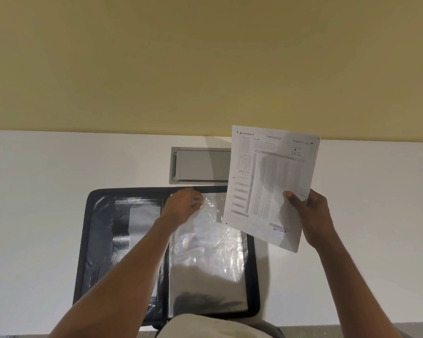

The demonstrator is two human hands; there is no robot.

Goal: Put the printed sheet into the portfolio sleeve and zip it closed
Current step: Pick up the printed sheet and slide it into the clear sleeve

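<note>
A black zip portfolio [93, 235] lies open flat on the white desk [34, 215]. Its right half carries a clear plastic sleeve [210, 250] with crinkled glare. My left hand [183, 203] pinches the sleeve's top edge near the far rim of the portfolio. My right hand [310, 215] holds the printed sheet [271, 181] by its lower right part, upright and slightly tilted, above the portfolio's right edge. The sheet hides the portfolio's far right corner. The zipper pull is not visible.
A grey recessed cable hatch [200, 167] sits in the desk just beyond the portfolio. A yellow wall [205, 57] rises behind the desk. The desk's front edge runs along the bottom, with my lap [205, 328] below it.
</note>
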